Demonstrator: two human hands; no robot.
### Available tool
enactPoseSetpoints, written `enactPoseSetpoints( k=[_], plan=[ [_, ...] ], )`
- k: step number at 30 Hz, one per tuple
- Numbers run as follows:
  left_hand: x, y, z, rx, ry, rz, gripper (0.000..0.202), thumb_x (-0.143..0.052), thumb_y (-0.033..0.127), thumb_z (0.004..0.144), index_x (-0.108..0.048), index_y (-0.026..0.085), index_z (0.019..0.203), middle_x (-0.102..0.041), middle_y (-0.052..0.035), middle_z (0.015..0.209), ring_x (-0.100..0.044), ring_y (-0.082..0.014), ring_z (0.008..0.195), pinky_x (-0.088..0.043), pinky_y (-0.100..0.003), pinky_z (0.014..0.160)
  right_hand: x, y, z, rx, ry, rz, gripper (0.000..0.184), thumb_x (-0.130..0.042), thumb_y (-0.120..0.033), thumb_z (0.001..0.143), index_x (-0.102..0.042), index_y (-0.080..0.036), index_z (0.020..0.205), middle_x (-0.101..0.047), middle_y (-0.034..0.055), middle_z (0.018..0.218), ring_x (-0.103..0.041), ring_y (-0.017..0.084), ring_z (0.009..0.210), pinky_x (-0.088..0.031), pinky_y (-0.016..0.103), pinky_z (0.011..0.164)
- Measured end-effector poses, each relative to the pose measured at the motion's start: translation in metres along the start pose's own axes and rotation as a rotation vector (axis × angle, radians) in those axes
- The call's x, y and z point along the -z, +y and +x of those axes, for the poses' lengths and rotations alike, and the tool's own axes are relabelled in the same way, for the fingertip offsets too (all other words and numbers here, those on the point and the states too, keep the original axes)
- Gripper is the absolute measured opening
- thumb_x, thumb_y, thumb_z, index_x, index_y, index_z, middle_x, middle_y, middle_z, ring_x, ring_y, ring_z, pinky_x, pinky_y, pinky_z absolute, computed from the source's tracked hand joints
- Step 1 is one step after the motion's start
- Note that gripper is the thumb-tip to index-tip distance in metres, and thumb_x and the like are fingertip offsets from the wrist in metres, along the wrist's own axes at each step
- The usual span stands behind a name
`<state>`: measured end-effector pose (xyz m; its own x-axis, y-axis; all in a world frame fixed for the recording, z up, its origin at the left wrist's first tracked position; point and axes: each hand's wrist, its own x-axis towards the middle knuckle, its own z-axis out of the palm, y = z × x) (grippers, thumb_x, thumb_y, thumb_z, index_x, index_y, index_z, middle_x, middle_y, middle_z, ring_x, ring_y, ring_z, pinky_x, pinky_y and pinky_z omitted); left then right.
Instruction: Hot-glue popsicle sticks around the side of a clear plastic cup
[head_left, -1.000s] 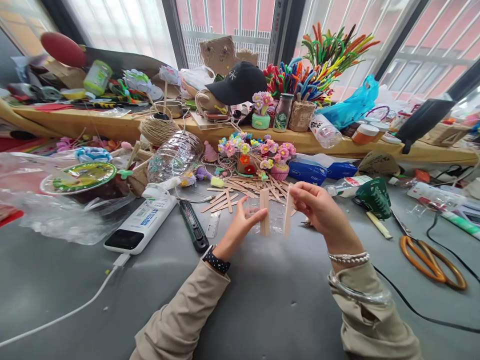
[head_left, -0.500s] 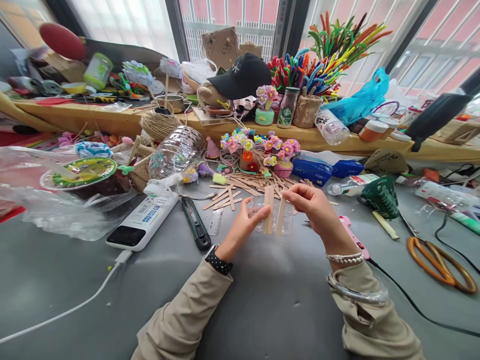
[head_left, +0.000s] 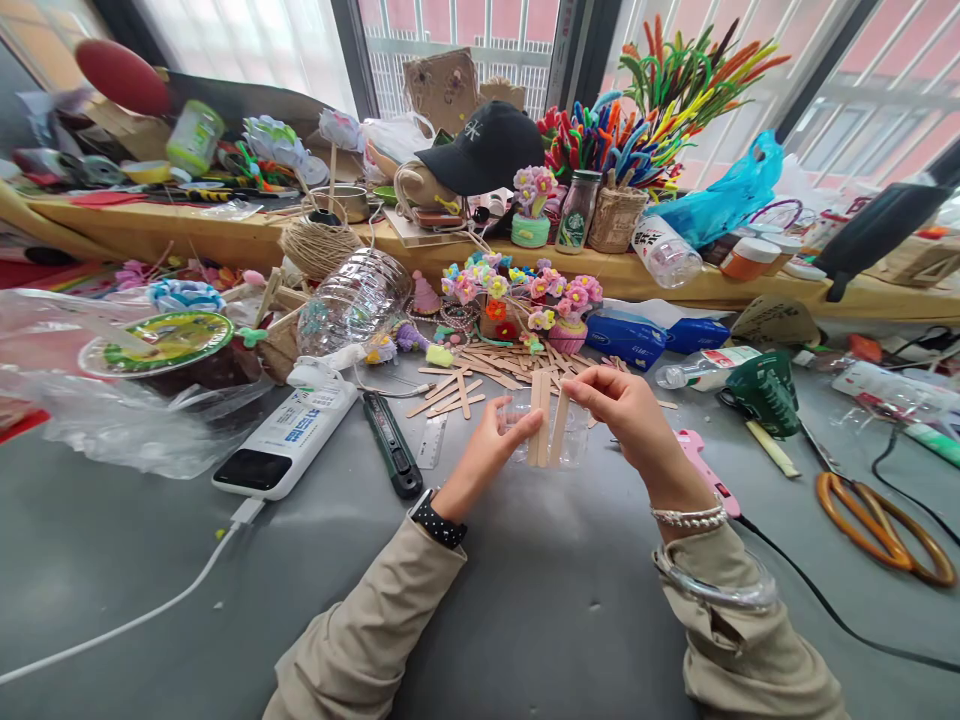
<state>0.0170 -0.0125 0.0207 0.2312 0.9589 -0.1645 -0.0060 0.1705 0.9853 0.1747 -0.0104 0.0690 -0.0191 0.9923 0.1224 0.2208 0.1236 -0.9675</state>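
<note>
My left hand (head_left: 491,450) grips a clear plastic cup (head_left: 571,440) held just above the grey table, with two wooden sticks (head_left: 537,418) standing upright against its side under my fingertips. My right hand (head_left: 626,415) pinches the top of a third wooden stick (head_left: 558,432) and holds it against the cup right beside the other two. A loose pile of wooden sticks (head_left: 480,370) lies on the table just behind the cup.
A pink glue gun (head_left: 705,472) lies by my right wrist, with orange scissors (head_left: 885,515) and black cables farther right. To the left lie a white power bank (head_left: 289,440) and a black knife (head_left: 390,445). Craft flowers (head_left: 525,295), bottles and pipe cleaners crowd the back.
My right hand has brought its stick leftward from a gap away until it rests against the cup beside the other two. The view has shifted slightly.
</note>
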Motion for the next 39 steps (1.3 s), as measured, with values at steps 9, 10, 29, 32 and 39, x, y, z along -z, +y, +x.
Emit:
enactPoseSetpoints(
  k=[9, 10, 29, 32, 39],
  plan=[
    [0.0007, -0.0016, 0.0007, -0.002, -0.011, -0.014, 0.071, -0.057, 0.050, 0.068, -0.032, 0.011, 0.122, -0.053, -0.0170, 0.115, -0.053, -0.0258, 0.102, -0.040, -0.035, 0.084, -0.0005, 0.0014, 0.0002, -0.018, 0.001, -0.009, 0.025, -0.064, -0.042, 0.062, -0.057, -0.018, 0.062, -0.048, -0.0036, 0.057, -0.033, 0.006, 0.049, -0.028, 0.022, 0.046],
    [0.0007, -0.0016, 0.0006, -0.002, -0.012, -0.010, 0.070, -0.057, 0.050, 0.069, -0.032, 0.011, 0.122, -0.053, -0.0169, 0.115, -0.053, -0.0257, 0.102, -0.040, -0.035, 0.084, -0.0005, 0.0012, 0.0002, -0.020, 0.000, -0.009, 0.025, -0.064, -0.042, 0.062, -0.057, -0.018, 0.062, -0.048, -0.0035, 0.057, -0.034, 0.006, 0.049, -0.029, 0.022, 0.047],
    [0.0006, -0.0006, -0.0001, -0.008, -0.027, -0.020, 0.073, -0.058, 0.050, 0.068, -0.031, 0.010, 0.123, -0.051, -0.0186, 0.115, -0.053, -0.0269, 0.102, -0.039, -0.037, 0.086, -0.0012, -0.0004, -0.0006, -0.013, 0.010, -0.050, 0.028, -0.063, -0.045, 0.062, -0.056, -0.018, 0.061, -0.047, -0.0039, 0.054, -0.032, 0.006, 0.047, -0.026, 0.022, 0.044],
    [0.0003, -0.0005, -0.0007, -0.006, -0.023, -0.024, 0.072, -0.058, 0.049, 0.068, -0.031, 0.010, 0.123, -0.051, -0.0176, 0.115, -0.052, -0.0268, 0.103, -0.039, -0.036, 0.086, -0.0019, -0.0003, -0.0007, -0.004, 0.019, -0.059, 0.029, -0.063, -0.046, 0.062, -0.057, -0.018, 0.062, -0.049, -0.0031, 0.056, -0.036, 0.007, 0.049, -0.028, 0.023, 0.046],
    [0.0003, -0.0022, -0.0008, -0.021, -0.031, -0.012, 0.072, -0.056, 0.049, 0.070, -0.030, 0.009, 0.124, -0.048, -0.0192, 0.119, -0.050, -0.0273, 0.106, -0.039, -0.037, 0.087, -0.0047, 0.0031, -0.0002, 0.032, 0.038, -0.070, 0.029, -0.062, -0.045, 0.063, -0.057, -0.017, 0.064, -0.050, -0.0026, 0.058, -0.039, 0.008, 0.053, -0.029, 0.022, 0.048]
  ],
)
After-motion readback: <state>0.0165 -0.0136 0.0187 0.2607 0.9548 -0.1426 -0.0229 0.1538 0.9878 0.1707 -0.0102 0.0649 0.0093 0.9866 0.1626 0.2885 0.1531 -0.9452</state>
